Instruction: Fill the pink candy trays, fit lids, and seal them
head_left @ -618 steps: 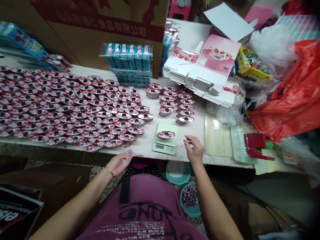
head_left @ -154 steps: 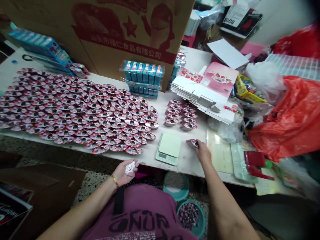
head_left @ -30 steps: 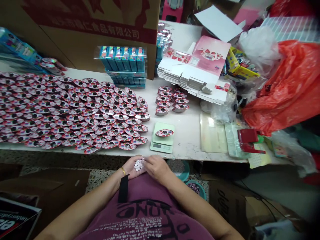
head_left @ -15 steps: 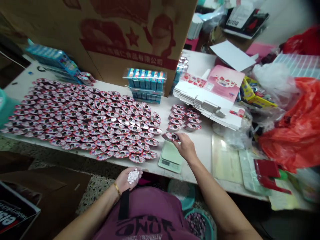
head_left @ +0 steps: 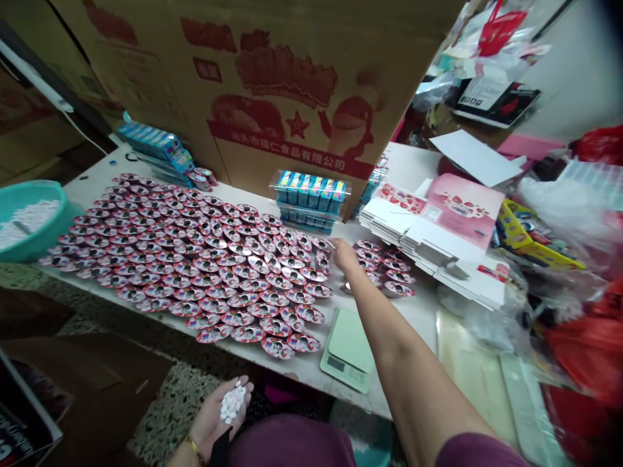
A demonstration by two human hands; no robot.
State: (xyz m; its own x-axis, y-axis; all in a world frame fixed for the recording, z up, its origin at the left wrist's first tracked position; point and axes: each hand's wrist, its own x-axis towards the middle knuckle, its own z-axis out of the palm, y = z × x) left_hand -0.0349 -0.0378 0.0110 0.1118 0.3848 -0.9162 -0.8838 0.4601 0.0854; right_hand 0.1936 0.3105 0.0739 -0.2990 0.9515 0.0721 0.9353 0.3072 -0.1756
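Note:
My left hand (head_left: 210, 412) is cupped palm up below the table's front edge, holding a heap of small white tablet candies (head_left: 233, 403). My right hand (head_left: 345, 256) reaches across the table to the right end of the large group of small printed boxes (head_left: 209, 266). These have pointed oval tops with a dark opening in the middle. Its fingers close on a single small printed box (head_left: 322, 244) at the group's edge; the fingertips are partly hidden. Below my right forearm lies a pale green kitchen scale (head_left: 348, 337).
A tall carton (head_left: 287, 84) stands at the back, with blue packs (head_left: 311, 191) before it. A turquoise basin (head_left: 36, 250) of white candies sits left. Flat pink-and-white cartons (head_left: 452, 207), a yellow box (head_left: 528, 237) and plastic bags (head_left: 588, 363) crowd the right.
My right hand has carried a small box from above the scale, away from me to the large group's right edge. My left hand still holds the candies. The view has shifted left.

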